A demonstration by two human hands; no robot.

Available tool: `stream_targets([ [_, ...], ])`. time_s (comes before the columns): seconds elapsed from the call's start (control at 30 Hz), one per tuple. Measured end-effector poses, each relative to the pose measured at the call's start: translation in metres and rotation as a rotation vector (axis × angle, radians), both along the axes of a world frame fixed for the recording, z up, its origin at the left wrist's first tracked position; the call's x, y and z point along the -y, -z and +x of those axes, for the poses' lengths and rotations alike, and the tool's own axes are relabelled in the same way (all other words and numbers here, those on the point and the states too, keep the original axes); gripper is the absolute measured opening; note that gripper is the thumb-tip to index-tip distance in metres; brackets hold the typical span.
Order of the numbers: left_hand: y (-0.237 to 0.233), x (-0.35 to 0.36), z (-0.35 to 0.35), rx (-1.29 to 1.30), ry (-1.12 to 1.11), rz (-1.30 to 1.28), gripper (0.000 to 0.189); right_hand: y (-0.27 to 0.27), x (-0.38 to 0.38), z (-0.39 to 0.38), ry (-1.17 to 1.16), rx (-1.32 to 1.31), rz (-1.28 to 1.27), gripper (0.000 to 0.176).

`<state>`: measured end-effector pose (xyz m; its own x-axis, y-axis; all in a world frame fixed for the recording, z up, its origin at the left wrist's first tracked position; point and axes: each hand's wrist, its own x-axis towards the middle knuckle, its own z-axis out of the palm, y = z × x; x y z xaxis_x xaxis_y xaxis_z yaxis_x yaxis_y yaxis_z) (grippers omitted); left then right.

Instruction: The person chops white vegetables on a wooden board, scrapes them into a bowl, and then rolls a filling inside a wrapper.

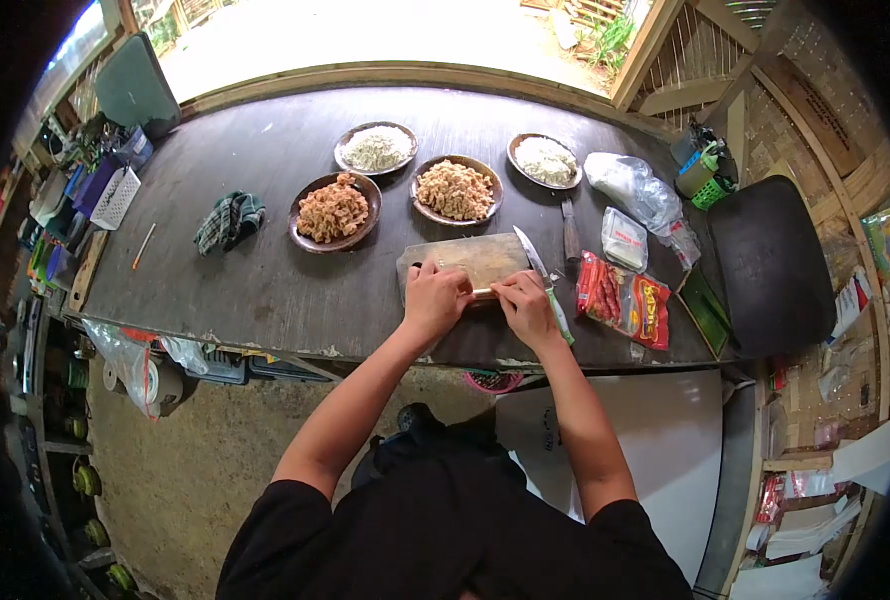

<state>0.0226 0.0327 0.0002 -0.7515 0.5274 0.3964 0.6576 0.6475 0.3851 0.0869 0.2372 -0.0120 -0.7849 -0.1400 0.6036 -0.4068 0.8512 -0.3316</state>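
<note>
Both my hands meet over the near edge of a worn wooden cutting board. Between their fingertips is a short, thin, pale stick-shaped piece, whose kind I cannot make out. My left hand pinches its left end and my right hand pinches its right end. Just right of the board lies a knife with a pale green handle, partly behind my right hand. A red printed packet, with reddish sausage-like shapes showing, rests to the right of that hand.
Beyond the board stand two plates of brown crumbly food and two plates of white powder. A dark-handled tool, a white packet and a plastic bag lie right. A checked cloth is left.
</note>
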Motion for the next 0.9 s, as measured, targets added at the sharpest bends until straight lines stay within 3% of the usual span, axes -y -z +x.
stream_targets([
  [0.03, 0.001, 0.0, 0.002, 0.098, -0.014, 0.013, 0.013, 0.002, -0.002, 0.001, -0.011, -0.001, 0.0, 0.017],
  [0.13, 0.002, -0.002, 0.005, -0.024, 0.007, -0.012, 0.014, 0.002, -0.006, 0.005, -0.034, 0.008, 0.02, 0.018],
  [0.37, 0.0, -0.02, 0.011, 0.03, -0.028, -0.085, 0.015, 0.002, -0.003, 0.022, -0.022, 0.026, 0.074, 0.021],
  [0.43, 0.01, -0.028, 0.015, -0.039, -0.018, 0.048, 0.015, -0.008, -0.006, 0.033, 0.034, 0.024, 0.073, 0.027],
  [0.5, 0.014, -0.032, 0.017, -0.042, -0.032, 0.06, 0.016, -0.008, -0.014, 0.045, 0.131, 0.019, 0.099, 0.037],
  [0.57, 0.015, -0.035, 0.02, -0.041, -0.05, 0.074, 0.017, -0.016, -0.021, 0.059, 0.515, 0.158, 0.172, 0.045],
  [0.7, 0.002, -0.042, 0.028, -0.018, -0.098, 0.058, 0.016, 0.012, -0.046, 0.062, 0.48, 0.321, 0.104, 0.048],
  [0.9, 0.008, -0.047, 0.025, -0.04, -0.129, 0.013, 0.017, 0.011, -0.053, 0.06, 0.414, 0.319, 0.027, 0.049],
])
